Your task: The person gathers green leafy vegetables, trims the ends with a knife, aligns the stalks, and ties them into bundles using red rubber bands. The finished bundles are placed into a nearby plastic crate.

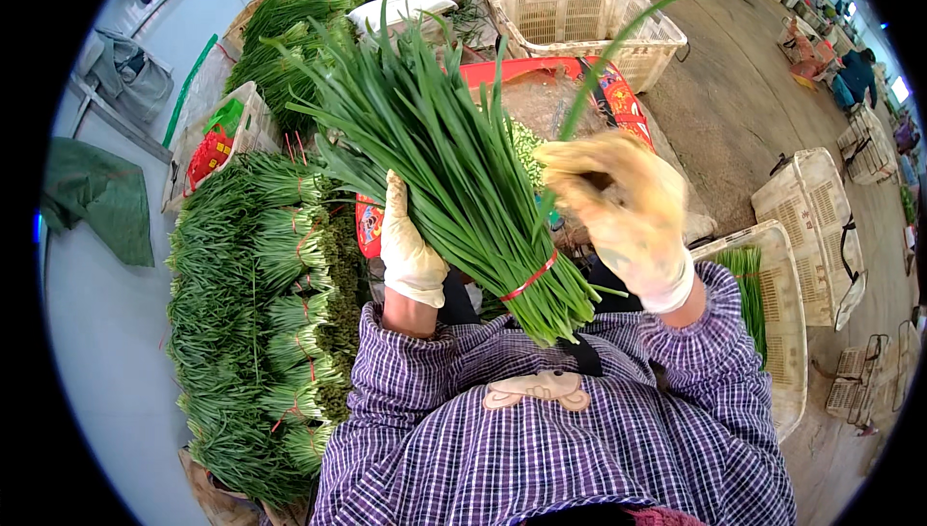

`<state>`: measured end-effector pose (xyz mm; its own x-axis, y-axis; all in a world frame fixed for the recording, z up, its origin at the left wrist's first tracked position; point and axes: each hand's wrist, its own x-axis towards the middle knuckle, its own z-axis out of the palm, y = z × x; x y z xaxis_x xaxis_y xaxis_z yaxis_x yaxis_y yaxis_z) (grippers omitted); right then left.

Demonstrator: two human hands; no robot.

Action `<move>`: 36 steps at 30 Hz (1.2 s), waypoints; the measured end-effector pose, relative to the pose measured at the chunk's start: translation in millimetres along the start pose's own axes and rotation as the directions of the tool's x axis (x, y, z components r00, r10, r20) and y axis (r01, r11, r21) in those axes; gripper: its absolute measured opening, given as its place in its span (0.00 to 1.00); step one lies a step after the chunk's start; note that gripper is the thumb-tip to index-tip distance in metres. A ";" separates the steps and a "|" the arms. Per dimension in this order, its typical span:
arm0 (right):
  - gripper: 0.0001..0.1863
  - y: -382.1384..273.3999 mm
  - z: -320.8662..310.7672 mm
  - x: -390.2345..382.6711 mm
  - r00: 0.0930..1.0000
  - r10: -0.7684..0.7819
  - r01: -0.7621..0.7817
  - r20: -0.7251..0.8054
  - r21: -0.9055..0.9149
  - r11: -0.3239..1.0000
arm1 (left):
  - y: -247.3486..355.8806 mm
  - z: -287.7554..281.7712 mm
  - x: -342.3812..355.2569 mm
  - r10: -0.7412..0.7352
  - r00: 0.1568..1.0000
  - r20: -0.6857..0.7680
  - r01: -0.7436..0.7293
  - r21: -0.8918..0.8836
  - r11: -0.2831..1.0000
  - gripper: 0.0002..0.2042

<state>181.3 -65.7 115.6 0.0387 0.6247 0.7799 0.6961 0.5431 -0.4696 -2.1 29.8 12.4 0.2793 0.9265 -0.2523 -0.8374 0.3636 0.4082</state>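
Bunch [459, 174] is banded already, left hand [409, 251] wrapped round it over the left edge of the red-edged stand [541, 65]. One loose leaf [591, 87] remains; right hand [623, 212] too blurry to tell its grip.

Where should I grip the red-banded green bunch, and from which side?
Probably the stems just above the red band, from the person's right: the bunch is narrow there, its leaves fan out above, and the left hand holds its left side.
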 end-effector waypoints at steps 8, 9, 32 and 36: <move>0.07 15.9 17.7 5.9 0.834 0.477 -0.551 0.279 0.488 0.677 | -1.7 15.7 -12.8 -0.027 0.993 0.114 0.016 0.094 0.995 0.18; 0.10 24.5 19.8 4.5 0.846 0.493 -0.513 0.203 0.561 0.650 | 0.7 16.1 -12.7 -0.039 0.993 0.110 0.031 0.073 0.997 0.18; 0.30 55.7 -2.5 -132.9 0.375 0.407 -0.470 0.833 0.549 -0.691 | 92.1 -14.3 -23.8 -0.679 0.390 0.621 -0.075 0.757 0.649 0.35; 0.33 45.1 0.7 -135.2 0.392 0.368 -0.425 0.843 0.520 -0.741 | 7.2 -38.7 -20.9 -0.660 0.627 0.414 0.021 0.837 0.546 0.41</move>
<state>207.0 -125.3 -11.3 -0.3333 0.9177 -0.2162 -0.9053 -0.3755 -0.1986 -32.1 9.3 -13.4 0.9222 0.3814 -0.0640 -0.0580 0.3000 0.9522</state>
